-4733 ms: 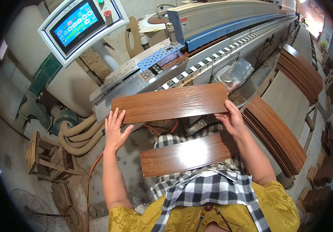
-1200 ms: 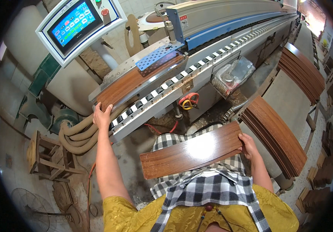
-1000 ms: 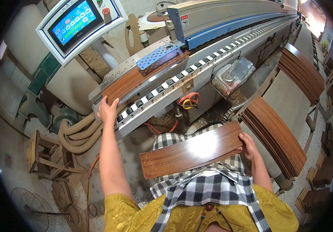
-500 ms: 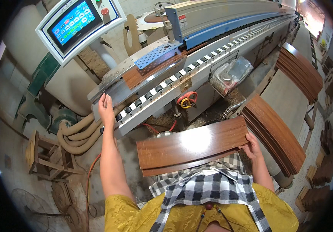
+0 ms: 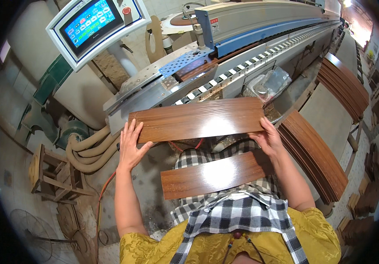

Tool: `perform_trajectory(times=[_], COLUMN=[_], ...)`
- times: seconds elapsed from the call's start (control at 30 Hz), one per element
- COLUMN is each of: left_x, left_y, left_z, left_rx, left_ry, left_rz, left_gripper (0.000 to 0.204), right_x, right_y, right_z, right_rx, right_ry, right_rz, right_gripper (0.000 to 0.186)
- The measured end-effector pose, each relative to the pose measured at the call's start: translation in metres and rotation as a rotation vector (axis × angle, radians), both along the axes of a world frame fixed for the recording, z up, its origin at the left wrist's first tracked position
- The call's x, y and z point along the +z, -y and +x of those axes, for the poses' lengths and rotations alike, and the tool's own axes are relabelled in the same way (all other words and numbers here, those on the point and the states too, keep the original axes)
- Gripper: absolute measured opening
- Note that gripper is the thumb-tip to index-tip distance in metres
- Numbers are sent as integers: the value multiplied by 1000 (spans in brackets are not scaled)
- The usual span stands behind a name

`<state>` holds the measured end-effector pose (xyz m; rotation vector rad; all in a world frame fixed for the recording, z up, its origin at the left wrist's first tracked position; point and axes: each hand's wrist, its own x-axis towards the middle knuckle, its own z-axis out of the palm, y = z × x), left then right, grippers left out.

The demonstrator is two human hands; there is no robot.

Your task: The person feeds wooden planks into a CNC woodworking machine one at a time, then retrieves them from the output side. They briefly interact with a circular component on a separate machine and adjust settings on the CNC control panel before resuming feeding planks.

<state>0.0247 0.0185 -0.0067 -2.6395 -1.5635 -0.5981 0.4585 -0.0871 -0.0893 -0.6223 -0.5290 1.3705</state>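
My left hand (image 5: 132,145) holds the left end of a glossy brown wooden plank (image 5: 185,121), its fingers spread over the edge. My right hand (image 5: 266,135) grips the right end of the same plank. This plank is raised crosswise in front of a long edge-processing machine (image 5: 260,26). A second brown plank (image 5: 189,180) lies below it across my checked apron on my lap. Under the blue perforated plate (image 5: 176,66), part of another brown board (image 5: 200,70) shows on the machine's metal infeed.
A control panel (image 5: 95,31) stands upper left. At right, two plank stacks (image 5: 312,154) lie on a long grey support (image 5: 326,110). A wire basket with plastic (image 5: 268,83) hangs on the machine. Hoses (image 5: 88,158), a wooden stool (image 5: 53,176) and a fan (image 5: 31,233) are at left.
The upper plank has risen from my lap toward the machine, carried by my right hand. My left hand has come from the infeed onto its left end. The infeed board has slid further under the blue plate.
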Motion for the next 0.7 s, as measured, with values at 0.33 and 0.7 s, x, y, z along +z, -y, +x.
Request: perform_trajectory(times=[0.33,0.7], left_x=[-8,1], left_y=[-32,-72], left_z=[-48,-25], left_rx=[322,651], left_ry=[82,42], left_rz=[-14,-90], left_gripper=[65,74], right_x=[18,-117], right_y=[-30,103], right_z=[-36,60], right_rx=[72,-568], right_ry=[-178,762], right_rz=[-82,-464], right_gripper=[46,24])
